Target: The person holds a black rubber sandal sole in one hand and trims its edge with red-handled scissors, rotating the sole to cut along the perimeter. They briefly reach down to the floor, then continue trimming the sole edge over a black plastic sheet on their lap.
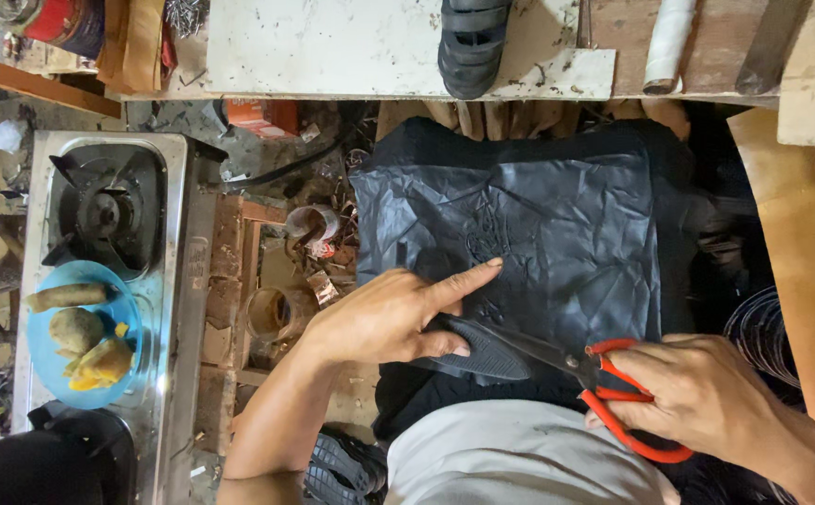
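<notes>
Starting at the left edge of the view, a steel gas stove (178,243) carries a blue plate (43,360) with pieces of cooked food, and beside it the floor is full of small scraps and a round tin. In the middle, the left hand (384,318) lies flat on a sheet of dark, wrinkled material (557,224) that is spread over the person's lap. Its index finger is stretched out toward the right, while the thumb and the other fingers press on a dark, ribbed sole-shaped piece (482,351) at the near edge of the sheet. So this hand is not closed around anything; it pins the piece down. To the right, the right hand (707,393) is closed through the red handles of the scissors (595,374). The blades are nearly together, and their long axis runs from the handles up and to the left, over the ribbed piece, with the tips just under the left hand. The left hand is the nearer one to the piece. Above, a pale, scratched surface (333,47) holds a black sandal (473,42) at its near edge.
</notes>
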Demonstrator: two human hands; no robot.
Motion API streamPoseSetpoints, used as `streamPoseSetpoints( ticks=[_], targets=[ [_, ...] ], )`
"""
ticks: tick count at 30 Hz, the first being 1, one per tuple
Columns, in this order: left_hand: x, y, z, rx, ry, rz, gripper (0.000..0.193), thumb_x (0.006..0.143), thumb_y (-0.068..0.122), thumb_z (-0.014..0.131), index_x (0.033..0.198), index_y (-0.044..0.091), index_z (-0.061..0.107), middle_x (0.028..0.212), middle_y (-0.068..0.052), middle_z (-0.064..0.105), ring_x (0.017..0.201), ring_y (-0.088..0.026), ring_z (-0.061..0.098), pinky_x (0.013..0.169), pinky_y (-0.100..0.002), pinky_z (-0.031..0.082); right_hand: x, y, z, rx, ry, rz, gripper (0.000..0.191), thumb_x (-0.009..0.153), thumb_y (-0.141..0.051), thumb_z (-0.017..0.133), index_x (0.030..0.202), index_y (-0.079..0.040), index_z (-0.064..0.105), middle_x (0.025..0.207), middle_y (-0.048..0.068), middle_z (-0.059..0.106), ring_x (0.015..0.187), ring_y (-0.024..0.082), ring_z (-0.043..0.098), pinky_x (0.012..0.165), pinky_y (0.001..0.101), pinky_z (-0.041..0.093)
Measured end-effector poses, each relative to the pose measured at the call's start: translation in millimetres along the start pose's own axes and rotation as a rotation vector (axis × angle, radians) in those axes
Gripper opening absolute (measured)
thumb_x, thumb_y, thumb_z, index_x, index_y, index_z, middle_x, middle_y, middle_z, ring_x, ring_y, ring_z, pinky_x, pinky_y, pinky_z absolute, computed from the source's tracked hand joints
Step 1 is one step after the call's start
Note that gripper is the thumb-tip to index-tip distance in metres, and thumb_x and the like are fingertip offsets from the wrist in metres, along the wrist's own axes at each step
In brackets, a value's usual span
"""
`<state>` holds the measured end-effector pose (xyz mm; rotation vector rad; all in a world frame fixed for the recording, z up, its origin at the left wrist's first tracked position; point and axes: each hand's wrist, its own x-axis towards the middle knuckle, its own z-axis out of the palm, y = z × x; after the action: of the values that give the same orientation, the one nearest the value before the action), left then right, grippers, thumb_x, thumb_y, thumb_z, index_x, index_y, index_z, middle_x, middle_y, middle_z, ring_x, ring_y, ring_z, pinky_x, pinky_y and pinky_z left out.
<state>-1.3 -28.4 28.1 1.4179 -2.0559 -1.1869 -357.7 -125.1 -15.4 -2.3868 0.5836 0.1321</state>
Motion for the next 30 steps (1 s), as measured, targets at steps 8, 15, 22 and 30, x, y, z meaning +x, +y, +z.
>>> streamPoseSetpoints(
  ticks=[8, 15, 22, 30],
  targets=[
    [9, -7, 4, -0.115, 0.023, -0.066, 0.099, 0.083, 0.034, 0.083, 0.162, 0.016, 0.027, 0.102, -0.017, 0.078, 0.067, -0.033, 0.071, 0.062, -0.042, 0.053, 16, -17, 21, 0.532, 0.300, 0.117, 0.039, 0.064, -0.028, 0.092, 0.087, -0.004, 0.073, 0.064, 0.001, 0.071, 0.055, 0.010, 0.066, 0.053, 0.0274, 0.055],
    [4, -2, 47, -0.184, 0.506, 0.199, 0.059, 0.097, 0.028, 0.077, 0.147, 0.013, 0.050, 0.119, -0.016, 0.074, 0.108, -0.033, 0.073, 0.097, -0.040, 0.057, 55, -38, 50, 0.788, 0.386, 0.395, 0.025, 0.075, -0.015, 0.088, 0.081, 0.000, 0.069, 0.053, 0.007, 0.060, 0.046, 0.010, 0.055, 0.044, 0.0284, 0.044],
    [-12, -28, 109, -1.337, -0.111, 0.022, 0.078, 0.100, 0.053, 0.064, 0.156, 0.004, 0.040, 0.142, -0.011, 0.064, 0.129, -0.024, 0.065, 0.109, -0.040, 0.054, 57, -32, 48, 1.043, 0.574, 0.279, 0.025, 0.078, -0.013, 0.079, 0.098, -0.002, 0.069, 0.064, 0.003, 0.067, 0.049, 0.010, 0.060, 0.047, 0.0271, 0.048],
    [21, -46, 136, -1.841, 0.738, 0.061, 0.070, 0.098, 0.010, 0.069, 0.159, 0.012, 0.036, 0.136, -0.010, 0.063, 0.116, -0.023, 0.066, 0.101, -0.046, 0.057, 51, -36, 49, 0.532, 0.515, 0.235, 0.028, 0.071, -0.018, 0.085, 0.086, -0.001, 0.069, 0.059, 0.007, 0.060, 0.050, 0.014, 0.054, 0.052, 0.0294, 0.049]
  ],
)
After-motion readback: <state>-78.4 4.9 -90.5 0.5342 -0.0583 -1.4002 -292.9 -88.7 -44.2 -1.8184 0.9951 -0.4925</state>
